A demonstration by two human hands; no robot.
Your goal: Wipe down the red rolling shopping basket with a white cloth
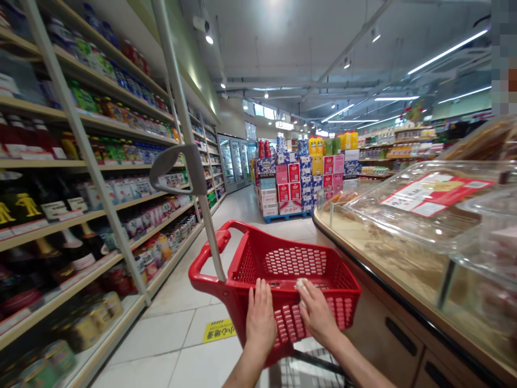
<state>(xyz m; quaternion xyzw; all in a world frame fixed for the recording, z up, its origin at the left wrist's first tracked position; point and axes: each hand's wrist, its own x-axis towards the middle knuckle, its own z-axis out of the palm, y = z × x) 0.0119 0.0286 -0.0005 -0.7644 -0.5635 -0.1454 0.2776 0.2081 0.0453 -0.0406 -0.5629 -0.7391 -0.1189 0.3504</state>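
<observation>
A red plastic shopping basket cart (294,260) with a lattice of holes stands in front of me, and I see nothing lying in its basket. A grey metal pole (210,231) with a grey hooked handle (196,170) rises from its left end. My left hand (262,318) lies on the near rim, fingers stretched out and holding nothing. Over the same rim, farther right, my right hand (317,310) has its fingers closed on a small crumpled white tissue (301,283). Whether the tissue touches the red plastic I cannot tell.
Shelves of bottles and packets (121,140) line the left side. A counter (371,280) with clear plastic food trays (424,205) runs close on the right. Stacked drink cartons (291,188) stand ahead on a blue pallet. A yellow sign (218,330) is on the floor tiles.
</observation>
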